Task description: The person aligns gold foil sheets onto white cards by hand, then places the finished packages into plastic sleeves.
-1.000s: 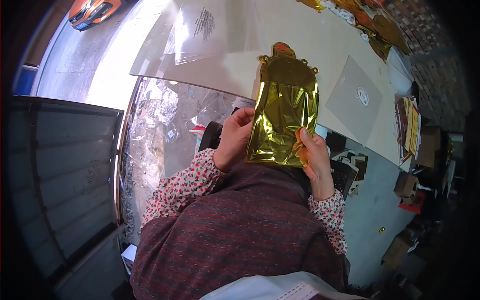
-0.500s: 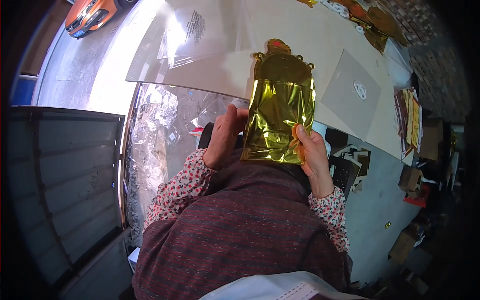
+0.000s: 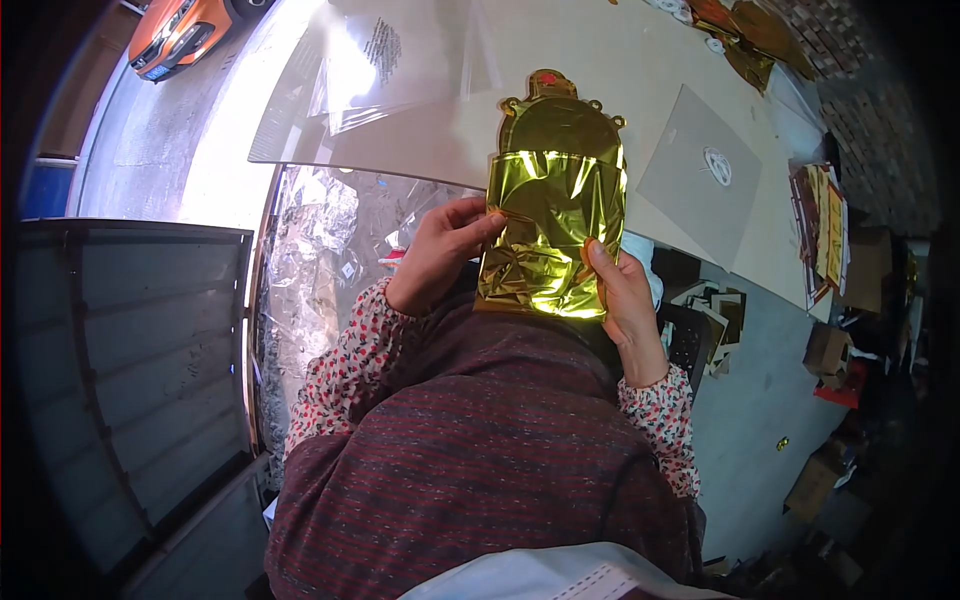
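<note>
Obs.: gold piece (image 3: pixel 555 200) held upright in view at the near edge of the table (image 3: pixel 580 50), its rounded end toward the table, its lower end toward the wearer; contact with the table cannot be told. Left hand (image 3: pixel 432 262): thumb and index finger closed narrowly on the left margin of the gold piece, lower half. Right hand (image 3: pixel 628 300): thumb pressed on the front face near the right margin, the other fingers largely hidden behind, so their spread cannot be told. State of work, as judged: creased foil layer (image 3: pixel 550 215) already covers the lower part across its full width; smooth upper panel (image 3: pixel 560 128), with small loops and 1 red mark (image 3: pixel 549 77) at its top, lies outside that layer. Lower end rumpled, so smoothing appears incomplete; whether the layer is fastened, and whether the upper panel is meant to stay uncovered, cannot be told. Overall: partway, fitted but not flat. Surroundings: clear plastic sheets (image 3: pixel 415 85) on the table's left side; 1 grey sheet (image 3: pixel 685 190) with a white ring-shaped item (image 3: pixel 717 166) on its right side; loose gold foil (image 3: pixel 742 50) at its far right; printed pieces (image 3: pixel 830 240) stacked at its right edge.
</note>
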`<state>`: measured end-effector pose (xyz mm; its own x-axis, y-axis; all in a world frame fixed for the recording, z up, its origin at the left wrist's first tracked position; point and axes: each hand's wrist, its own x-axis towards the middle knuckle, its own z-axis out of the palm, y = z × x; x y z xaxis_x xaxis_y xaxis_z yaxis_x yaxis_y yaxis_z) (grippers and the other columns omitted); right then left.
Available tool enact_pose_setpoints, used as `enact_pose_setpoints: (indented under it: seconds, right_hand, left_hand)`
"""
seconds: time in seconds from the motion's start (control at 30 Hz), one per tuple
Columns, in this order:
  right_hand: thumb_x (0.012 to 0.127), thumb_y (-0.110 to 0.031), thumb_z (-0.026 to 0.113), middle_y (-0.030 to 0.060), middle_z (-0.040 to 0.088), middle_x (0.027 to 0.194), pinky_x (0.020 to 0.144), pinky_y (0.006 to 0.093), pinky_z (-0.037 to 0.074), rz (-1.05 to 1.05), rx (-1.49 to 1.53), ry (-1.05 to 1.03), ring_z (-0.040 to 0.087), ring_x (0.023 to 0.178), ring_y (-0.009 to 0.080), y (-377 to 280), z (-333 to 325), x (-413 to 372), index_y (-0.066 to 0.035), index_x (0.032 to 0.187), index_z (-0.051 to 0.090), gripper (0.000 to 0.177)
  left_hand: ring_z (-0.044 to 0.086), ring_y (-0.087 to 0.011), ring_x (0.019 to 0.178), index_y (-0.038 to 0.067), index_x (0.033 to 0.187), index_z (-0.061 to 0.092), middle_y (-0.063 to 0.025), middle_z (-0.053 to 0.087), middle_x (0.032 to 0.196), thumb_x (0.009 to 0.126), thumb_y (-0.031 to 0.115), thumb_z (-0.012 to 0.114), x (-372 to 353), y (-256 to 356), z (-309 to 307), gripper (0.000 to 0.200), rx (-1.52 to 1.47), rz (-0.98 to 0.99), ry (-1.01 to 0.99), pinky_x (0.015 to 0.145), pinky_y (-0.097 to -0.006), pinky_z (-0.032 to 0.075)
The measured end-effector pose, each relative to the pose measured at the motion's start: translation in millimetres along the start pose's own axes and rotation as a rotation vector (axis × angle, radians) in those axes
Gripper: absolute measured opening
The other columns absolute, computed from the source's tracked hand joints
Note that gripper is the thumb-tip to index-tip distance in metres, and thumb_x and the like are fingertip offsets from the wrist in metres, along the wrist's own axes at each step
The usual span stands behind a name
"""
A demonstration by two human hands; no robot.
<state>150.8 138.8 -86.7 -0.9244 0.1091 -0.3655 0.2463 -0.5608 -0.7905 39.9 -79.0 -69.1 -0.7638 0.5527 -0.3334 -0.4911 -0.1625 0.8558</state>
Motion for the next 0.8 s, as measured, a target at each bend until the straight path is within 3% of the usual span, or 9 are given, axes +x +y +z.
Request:
enact_pose_setpoints:
  seconds: [0.13,0.3,0.47,0.8]
  right_hand:
    - [0.101,-0.021,0.060,0.0021,0.068,0.106,0.087,0.0270,0.047,-0.030,-0.021,0.029,0.059,0.096,0.0078,1,3,0,-0.002,0.112,0.068,0.023]
    - [0.100,-0.021,0.062,0.0013,0.068,0.103,0.086,0.0258,0.046,-0.020,-0.037,0.031,0.058,0.095,0.0070,4,1,2,-0.002,0.110,0.068,0.022]
    - [0.102,-0.018,0.057,0.0020,0.068,0.101,0.083,0.0255,0.050,-0.045,0.134,-0.024,0.061,0.093,0.0068,-4,3,3,0.000,0.111,0.066,0.022]
    - [0.102,-0.016,0.057,0.0012,0.067,0.101,0.083,0.0239,0.049,-0.108,0.145,-0.043,0.060,0.092,0.0060,-4,-3,3,-0.001,0.111,0.066,0.020]
  left_hand:
    - [0.061,-0.0044,0.083,-0.003,0.117,0.064,0.0012,0.068,0.093,0.099,0.019,0.060,2,0,-2,0.029,-0.078,-0.131,-0.049,0.074,-0.0196,0.049]
    - [0.051,-0.0017,0.070,0.000,0.105,0.068,0.0052,0.062,0.082,0.098,0.020,0.063,4,-9,-9,0.021,0.029,-0.053,0.016,0.063,-0.0178,0.040]
    - [0.048,-0.0007,0.063,0.004,0.099,0.068,0.0067,0.060,0.078,0.099,0.022,0.062,-1,-2,-2,0.019,0.088,-0.039,0.027,0.056,-0.0181,0.036]
    - [0.057,-0.0044,0.071,0.002,0.101,0.067,0.0015,0.065,0.082,0.098,0.017,0.062,-5,-7,-5,0.017,0.095,-0.049,-0.032,0.064,-0.0197,0.044]
